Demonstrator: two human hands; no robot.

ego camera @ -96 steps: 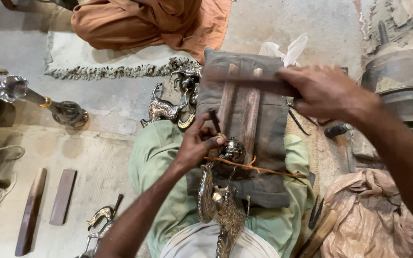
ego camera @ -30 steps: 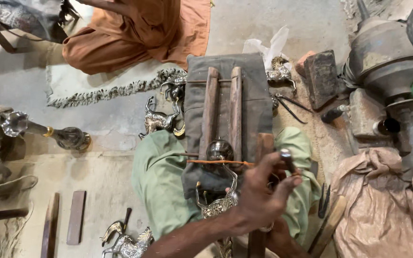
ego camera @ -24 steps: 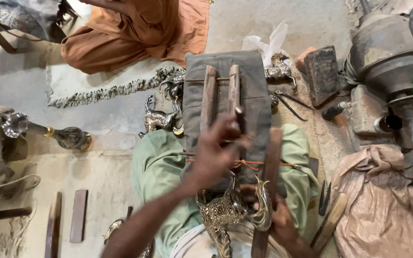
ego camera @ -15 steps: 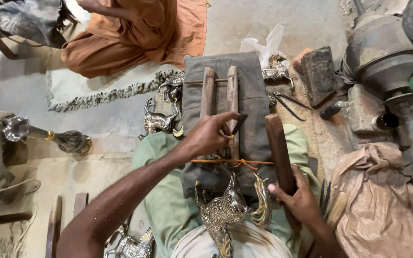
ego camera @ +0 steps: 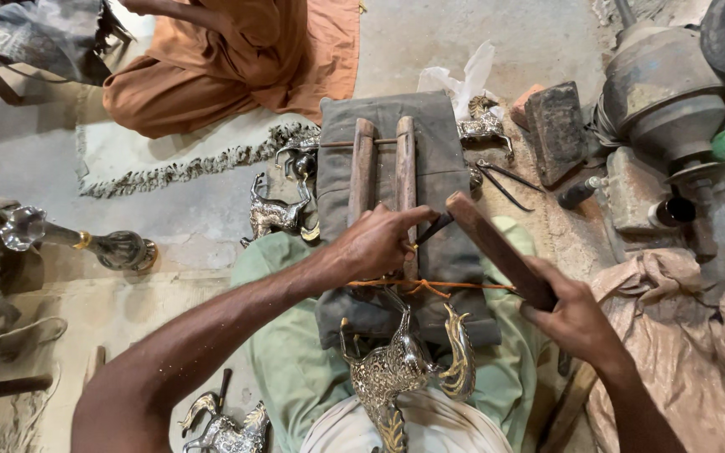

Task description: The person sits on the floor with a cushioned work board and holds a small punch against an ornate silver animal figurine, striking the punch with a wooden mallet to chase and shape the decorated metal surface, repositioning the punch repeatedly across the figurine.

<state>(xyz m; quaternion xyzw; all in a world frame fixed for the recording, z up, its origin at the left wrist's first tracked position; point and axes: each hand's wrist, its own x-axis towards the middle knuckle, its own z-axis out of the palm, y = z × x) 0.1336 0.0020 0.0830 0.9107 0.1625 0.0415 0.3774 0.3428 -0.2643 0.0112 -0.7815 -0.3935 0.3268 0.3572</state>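
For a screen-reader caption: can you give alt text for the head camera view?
Seen from above, a seated person's left hand holds a thin dark metal tool against two upright wooden bars on a grey cloth pad, while the right hand grips a dark wooden stick. An ornate silver-and-gold metal figurine lies in the lap.

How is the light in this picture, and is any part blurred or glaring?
Head view: soft, even daylight with weak shadows; mild shine on the metal figure on the lap; left hand and right hand with its wooden bar are sharp; edges bend slightly.
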